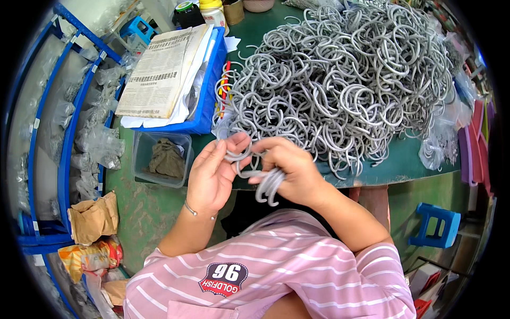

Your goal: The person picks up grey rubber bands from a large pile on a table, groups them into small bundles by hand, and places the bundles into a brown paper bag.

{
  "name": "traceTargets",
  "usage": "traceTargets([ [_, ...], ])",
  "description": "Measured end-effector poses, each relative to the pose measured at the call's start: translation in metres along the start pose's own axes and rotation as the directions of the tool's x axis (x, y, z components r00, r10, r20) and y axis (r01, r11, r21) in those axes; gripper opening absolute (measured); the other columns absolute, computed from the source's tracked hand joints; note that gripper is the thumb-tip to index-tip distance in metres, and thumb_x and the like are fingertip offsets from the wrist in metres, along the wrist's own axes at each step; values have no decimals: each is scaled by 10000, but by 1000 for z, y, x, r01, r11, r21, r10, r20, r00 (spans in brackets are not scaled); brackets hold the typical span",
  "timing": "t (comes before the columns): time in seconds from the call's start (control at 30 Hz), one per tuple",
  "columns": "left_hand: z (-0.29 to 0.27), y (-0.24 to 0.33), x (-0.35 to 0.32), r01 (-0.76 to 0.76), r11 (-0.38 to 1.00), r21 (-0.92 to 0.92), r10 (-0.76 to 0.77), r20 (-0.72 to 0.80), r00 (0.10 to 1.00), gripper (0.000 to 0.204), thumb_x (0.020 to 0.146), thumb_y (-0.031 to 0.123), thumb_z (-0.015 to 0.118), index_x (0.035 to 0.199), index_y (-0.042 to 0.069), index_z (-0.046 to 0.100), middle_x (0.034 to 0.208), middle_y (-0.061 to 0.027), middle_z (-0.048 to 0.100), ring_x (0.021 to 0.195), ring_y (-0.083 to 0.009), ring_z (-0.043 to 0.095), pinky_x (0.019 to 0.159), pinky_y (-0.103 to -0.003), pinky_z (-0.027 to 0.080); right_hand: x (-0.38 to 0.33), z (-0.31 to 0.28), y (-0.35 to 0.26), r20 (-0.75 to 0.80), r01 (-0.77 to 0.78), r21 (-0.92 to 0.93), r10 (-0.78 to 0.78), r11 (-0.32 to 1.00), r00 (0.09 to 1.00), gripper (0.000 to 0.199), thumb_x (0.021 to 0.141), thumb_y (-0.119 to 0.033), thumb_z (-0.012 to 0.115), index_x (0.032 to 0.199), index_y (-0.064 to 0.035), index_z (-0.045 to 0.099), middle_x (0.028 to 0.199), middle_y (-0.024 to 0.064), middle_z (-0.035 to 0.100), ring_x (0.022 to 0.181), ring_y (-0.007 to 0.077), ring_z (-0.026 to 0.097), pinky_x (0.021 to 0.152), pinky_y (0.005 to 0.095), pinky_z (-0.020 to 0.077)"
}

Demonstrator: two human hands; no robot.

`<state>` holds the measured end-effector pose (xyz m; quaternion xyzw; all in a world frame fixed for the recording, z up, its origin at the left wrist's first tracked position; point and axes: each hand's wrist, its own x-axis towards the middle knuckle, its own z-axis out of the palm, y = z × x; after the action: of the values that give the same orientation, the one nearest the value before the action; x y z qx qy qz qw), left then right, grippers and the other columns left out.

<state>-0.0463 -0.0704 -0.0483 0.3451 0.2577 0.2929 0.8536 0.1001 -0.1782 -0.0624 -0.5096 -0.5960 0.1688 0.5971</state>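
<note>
My left hand (213, 171) is half curled, palm up, with a grey C-shaped ring (238, 158) pinched at its fingertips. Close beside it, my right hand (289, 169) is closed around several similar grey rings (270, 186), which hang in a bunch below its fingers. The fingertips of both hands nearly meet, and parts of the rings are hidden behind them. Just beyond the hands, a big heap of grey open rings (340, 90) spreads over the green table (414, 173). The rings look like bent, textured metal or cord; which one I cannot tell.
Left of the heap stands a blue bin (210, 101) topped with newspaper (159, 74). A clear tub (183, 173) holding a dark cloth (169, 158) sits nearer. Blue shelving (66, 143) with bagged goods lines the left. On the floor at right is a blue stool (435, 226).
</note>
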Motion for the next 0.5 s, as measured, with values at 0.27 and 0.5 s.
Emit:
traceTargets([
  [0.27,4,-19,-19,159,986,48,-163,85,983,363,987,158,468,1280,-52,513,1223,-148,580,1077,-208,578,951,-350,461,-20,18,5,79,-210,-70,215,975,973,386,665,-9,772,1012,-8,603,983,135,606,911,322,607,779,365,496],
  [0.5,4,-30,-26,10,992,130,-33,178,984,299,967,82,506,1221,-69,549,1258,-149,573,1149,-209,558,996,-349,446,-38,-1,9,-55,-341,179,356,923,933,223,797,89,588,978,-19,659,873,84,658,793,192,638,701,308,511],
])
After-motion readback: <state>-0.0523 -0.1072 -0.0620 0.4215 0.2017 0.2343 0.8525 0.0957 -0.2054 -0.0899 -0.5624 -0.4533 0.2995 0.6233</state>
